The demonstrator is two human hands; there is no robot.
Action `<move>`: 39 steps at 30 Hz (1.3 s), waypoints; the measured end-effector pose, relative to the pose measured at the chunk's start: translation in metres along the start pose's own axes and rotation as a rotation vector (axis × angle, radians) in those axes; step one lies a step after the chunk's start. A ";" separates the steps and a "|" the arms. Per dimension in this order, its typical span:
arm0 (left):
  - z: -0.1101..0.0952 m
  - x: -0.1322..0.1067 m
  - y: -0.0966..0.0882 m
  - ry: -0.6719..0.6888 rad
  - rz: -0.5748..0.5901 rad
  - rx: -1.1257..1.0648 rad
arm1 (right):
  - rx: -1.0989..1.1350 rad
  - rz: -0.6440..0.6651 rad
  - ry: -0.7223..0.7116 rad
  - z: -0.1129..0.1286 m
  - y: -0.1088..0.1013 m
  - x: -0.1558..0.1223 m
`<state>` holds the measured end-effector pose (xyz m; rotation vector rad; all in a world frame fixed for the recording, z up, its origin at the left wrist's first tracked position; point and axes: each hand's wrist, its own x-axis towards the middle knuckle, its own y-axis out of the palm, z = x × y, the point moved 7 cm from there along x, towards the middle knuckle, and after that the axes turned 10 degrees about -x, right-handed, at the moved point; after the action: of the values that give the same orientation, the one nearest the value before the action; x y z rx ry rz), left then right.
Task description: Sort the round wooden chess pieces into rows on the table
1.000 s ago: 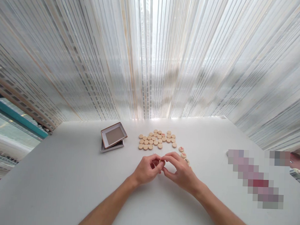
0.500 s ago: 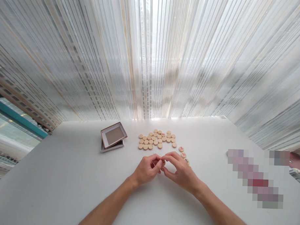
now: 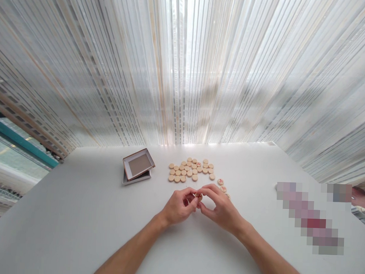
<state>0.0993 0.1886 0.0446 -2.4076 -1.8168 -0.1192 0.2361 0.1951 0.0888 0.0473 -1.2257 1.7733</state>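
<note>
A round wooden Chinese chess piece [image 3: 198,197] with a red character is held up between both hands, its marked face toward me. My left hand [image 3: 180,205] pinches its left side with thumb and fingers, the other fingers curled. On its right, my right hand [image 3: 221,205] bends thumb and fingertips around the same piece. Beyond the hands lies a loose group of plain-side-up chess pieces [image 3: 177,179], with one red-marked piece [image 3: 198,164] among them. Near my right fingers a slanting row begins with a red-marked piece [image 3: 221,181]; my right hand covers part of that row.
A shallow box lid [image 3: 140,163] rests tilted on its box base [image 3: 136,182], left of the pieces. They stand on a white table [image 3: 78,213]. A striped curtain [image 3: 178,73] hangs along the far edge. At right, a pixelated patch [image 3: 311,221] obscures something.
The held piece has turned so its red character now faces me. My right hand has shifted slightly and hides more of the slanting row.
</note>
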 end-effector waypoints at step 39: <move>0.006 0.000 -0.003 -0.062 -0.063 0.045 | -0.173 -0.109 0.126 -0.046 -0.049 0.005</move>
<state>0.0961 0.1901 0.0390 -2.3495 -1.9014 -0.0101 0.2882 0.2350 0.1036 -0.0951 -1.2568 1.5479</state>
